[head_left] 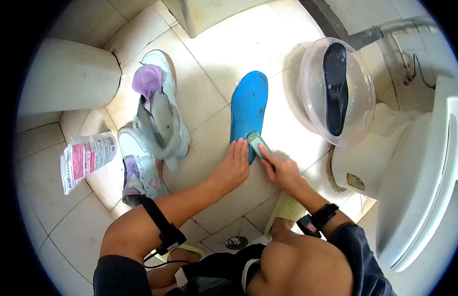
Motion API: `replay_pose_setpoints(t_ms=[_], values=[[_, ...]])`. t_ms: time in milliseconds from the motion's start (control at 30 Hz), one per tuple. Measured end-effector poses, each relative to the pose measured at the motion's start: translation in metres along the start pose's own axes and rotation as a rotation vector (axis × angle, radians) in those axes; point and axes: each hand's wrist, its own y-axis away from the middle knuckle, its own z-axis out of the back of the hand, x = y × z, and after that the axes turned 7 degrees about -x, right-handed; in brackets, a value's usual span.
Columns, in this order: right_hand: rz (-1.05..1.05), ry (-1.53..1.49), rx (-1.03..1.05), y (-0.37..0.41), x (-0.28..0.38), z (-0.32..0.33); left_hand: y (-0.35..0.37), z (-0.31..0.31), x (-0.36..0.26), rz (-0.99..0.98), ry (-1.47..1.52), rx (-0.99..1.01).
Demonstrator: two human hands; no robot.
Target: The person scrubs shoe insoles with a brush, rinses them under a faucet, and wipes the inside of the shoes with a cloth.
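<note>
A blue insole (249,103) lies on the tiled floor in front of me, its wide end away from me and dark smudges on its surface. My left hand (233,165) grips the narrow end at its left edge, fingers close together. A small green scrubbing brush (258,144) is pinched in my right hand (283,170), touching the insole near that narrow end. The brush's underside is hidden. To the left are two white sneakers with purple tongues: one sneaker (164,113) farther off, its opening spread wide, and a nearer sneaker (142,165) against it.
On the right stands a clear plastic basin (359,121) with a black insole (336,89) lying in it or across it. A white toilet (411,182) is at the right edge. A printed packet (88,158) lies at the left. Near my feet is a floor drain (236,242).
</note>
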Motion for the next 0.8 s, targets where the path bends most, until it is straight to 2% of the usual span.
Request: replay_pose_setpoints(t_ms=[33,100,200,267,300,333,367,400,467,500,533,600,633,700,767,800], values=[[0.082,0.031,0.013,-0.017,-0.011,0.001,0.0,0.001,0.001,0.001,0.012,0.014],[-0.226,0.089,-0.091,-0.091,-0.023,-0.002,0.002,-0.007,0.0,-0.005,0.038,0.001],[-0.243,0.12,-0.102,-0.126,-0.017,0.007,0.003,-0.003,0.007,0.012,0.087,-0.027],[-0.282,0.136,-0.056,-0.135,-0.009,0.012,-0.001,-0.002,0.01,0.022,0.115,-0.053],[-0.13,0.099,-0.016,-0.088,-0.011,-0.006,0.001,-0.003,0.006,0.041,0.131,-0.067],[-0.163,0.095,-0.004,-0.087,-0.003,-0.001,0.0,-0.004,0.005,0.049,0.145,-0.086],[-0.099,0.086,-0.002,-0.06,0.002,-0.005,-0.004,-0.006,0.007,0.058,0.136,-0.1],[0.175,-0.101,-0.174,-0.02,-0.001,-0.014,0.0,-0.007,0.002,0.065,0.099,-0.127],[-0.007,-0.062,0.046,-0.001,0.015,0.001,0.004,-0.004,0.0,0.046,0.068,-0.144],[-0.083,-0.053,0.162,0.011,0.02,0.007,0.003,0.001,0.004,0.006,0.066,-0.077],[-0.083,-0.053,0.162,0.005,0.019,0.007,0.001,0.004,0.007,-0.031,0.059,-0.012],[0.084,0.056,0.114,-0.019,0.009,0.005,0.003,-0.003,0.006,-0.056,0.097,-0.019],[0.084,0.055,0.113,-0.03,0.006,0.003,0.005,-0.003,0.007,-0.075,0.133,-0.023],[0.059,0.148,0.155,-0.049,0.001,-0.005,0.011,-0.003,0.008,-0.085,0.094,-0.021],[-0.063,0.161,0.055,-0.09,0.005,-0.006,0.02,-0.005,0.005,-0.097,0.051,-0.019],[-0.117,0.154,-0.005,-0.12,-0.003,-0.006,0.029,-0.011,-0.002,-0.131,0.331,-0.022]])
